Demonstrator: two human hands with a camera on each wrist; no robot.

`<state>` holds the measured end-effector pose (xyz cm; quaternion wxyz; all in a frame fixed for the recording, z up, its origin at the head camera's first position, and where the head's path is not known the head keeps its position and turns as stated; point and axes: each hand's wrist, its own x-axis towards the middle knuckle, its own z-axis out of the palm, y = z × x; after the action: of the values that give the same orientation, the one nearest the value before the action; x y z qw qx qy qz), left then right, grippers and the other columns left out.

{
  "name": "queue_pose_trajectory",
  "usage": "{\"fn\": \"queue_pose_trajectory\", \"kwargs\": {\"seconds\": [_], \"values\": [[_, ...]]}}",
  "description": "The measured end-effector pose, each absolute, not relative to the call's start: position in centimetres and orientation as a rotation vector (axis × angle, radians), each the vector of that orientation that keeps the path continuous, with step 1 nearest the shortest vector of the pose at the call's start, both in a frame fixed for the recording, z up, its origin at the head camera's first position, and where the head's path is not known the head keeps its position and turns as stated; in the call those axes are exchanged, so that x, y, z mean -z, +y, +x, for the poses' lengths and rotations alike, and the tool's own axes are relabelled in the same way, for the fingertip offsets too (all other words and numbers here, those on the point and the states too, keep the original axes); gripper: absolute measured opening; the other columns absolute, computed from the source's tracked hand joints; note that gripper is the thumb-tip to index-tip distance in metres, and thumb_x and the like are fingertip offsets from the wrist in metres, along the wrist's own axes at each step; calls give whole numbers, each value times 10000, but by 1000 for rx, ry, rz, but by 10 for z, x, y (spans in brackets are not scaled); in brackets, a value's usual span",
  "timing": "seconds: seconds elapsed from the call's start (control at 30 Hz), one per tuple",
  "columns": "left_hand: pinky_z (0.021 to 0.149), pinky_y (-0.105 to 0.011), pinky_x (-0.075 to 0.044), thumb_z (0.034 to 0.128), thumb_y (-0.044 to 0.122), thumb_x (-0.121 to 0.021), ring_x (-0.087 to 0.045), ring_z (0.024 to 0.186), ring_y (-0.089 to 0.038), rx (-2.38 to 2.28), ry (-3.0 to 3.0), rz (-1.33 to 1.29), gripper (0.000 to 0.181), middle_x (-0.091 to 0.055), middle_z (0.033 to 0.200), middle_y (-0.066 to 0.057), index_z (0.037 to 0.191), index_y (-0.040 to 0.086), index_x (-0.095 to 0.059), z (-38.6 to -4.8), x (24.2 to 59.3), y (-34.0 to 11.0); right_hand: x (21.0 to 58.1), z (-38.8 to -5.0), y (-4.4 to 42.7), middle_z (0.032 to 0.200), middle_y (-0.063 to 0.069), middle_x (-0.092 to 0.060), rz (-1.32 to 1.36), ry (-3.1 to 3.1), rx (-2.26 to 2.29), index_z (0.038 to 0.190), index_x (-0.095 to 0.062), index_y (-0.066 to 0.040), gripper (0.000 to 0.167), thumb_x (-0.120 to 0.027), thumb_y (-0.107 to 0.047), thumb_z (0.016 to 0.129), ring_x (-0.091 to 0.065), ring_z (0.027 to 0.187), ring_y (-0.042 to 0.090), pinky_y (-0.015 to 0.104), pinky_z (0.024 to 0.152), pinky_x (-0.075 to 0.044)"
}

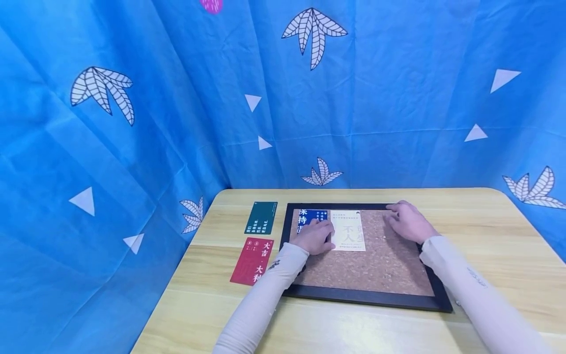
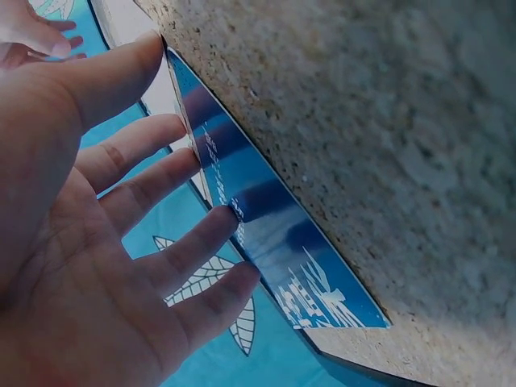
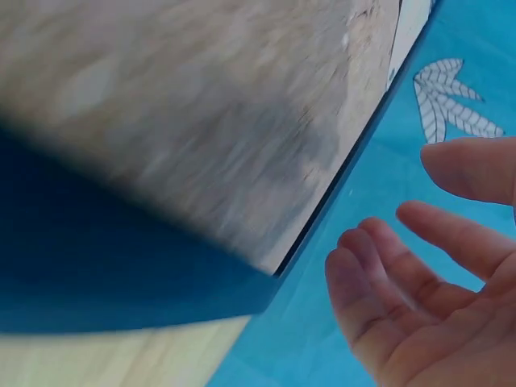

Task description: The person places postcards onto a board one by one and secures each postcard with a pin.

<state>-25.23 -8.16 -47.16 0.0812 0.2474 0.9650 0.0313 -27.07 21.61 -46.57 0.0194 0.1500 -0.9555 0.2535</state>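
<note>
A dark-framed cork board (image 1: 367,273) lies on the table under both hands. My left hand (image 1: 313,237) reaches over its left part, onto a blue card (image 1: 307,215) with white characters; in the left wrist view, the extended fingers touch or hover over that card (image 2: 266,214), and the thumb lies near its corner. Beside it on the cork is a cream card (image 1: 349,242) with grey characters. Near the board's upper right corner is my right hand (image 1: 409,222), fingers loosely bent and holding nothing. Whether its fingertips touch the frame is unclear.
Left of the board, a dark green card (image 1: 261,218) and a red card (image 1: 252,260) with white characters lie on the wooden table (image 1: 190,300). A blue curtain (image 1: 376,98) with white leaf and triangle prints hangs behind and along the left side.
</note>
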Motion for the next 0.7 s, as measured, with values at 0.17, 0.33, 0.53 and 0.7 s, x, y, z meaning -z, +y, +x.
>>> {"fn": "queue_pose_trajectory", "kwargs": {"seconds": [0.17, 0.33, 0.53, 0.7], "values": [[954, -326, -512, 982, 432, -692, -515, 1153, -192, -89, 2882, 744, 395, -570, 1485, 65, 1317, 228, -641, -253, 471, -82, 464, -262, 239, 1126, 325, -644, 444, -2973, -845, 1358, -570, 156, 456, -586, -132, 1006, -586, 831, 309, 418, 714, -484], [960, -321, -511, 983, 437, -690, -520, 1155, -186, -82, 2884, 741, 403, -578, 1472, 66, 1325, 231, -638, -253, 471, -82, 468, -254, 255, 1130, 354, -620, 418, -2988, -900, 1398, -518, 171, 512, -604, -140, 1000, -497, 578, 209, 331, 545, -420], [950, -309, -501, 985, 439, -685, -512, 1147, -178, -82, 2882, 735, 408, -570, 1485, 70, 1333, 232, -636, -251, 469, -81, 473, -247, 270, 1315, 495, -527, 351, -3029, -922, 1423, -441, 220, 599, -596, -192, 1015, -697, 897, 455, 515, 743, -584], [955, -314, -507, 985, 435, -687, -514, 1150, -181, -81, 2883, 738, 404, -576, 1471, 69, 1329, 231, -640, -251, 469, -82, 476, -238, 277, 1304, 495, -535, 303, -3078, -928, 1417, -385, 271, 664, -594, -226, 1028, -651, 1101, 536, 551, 822, -572]]}}
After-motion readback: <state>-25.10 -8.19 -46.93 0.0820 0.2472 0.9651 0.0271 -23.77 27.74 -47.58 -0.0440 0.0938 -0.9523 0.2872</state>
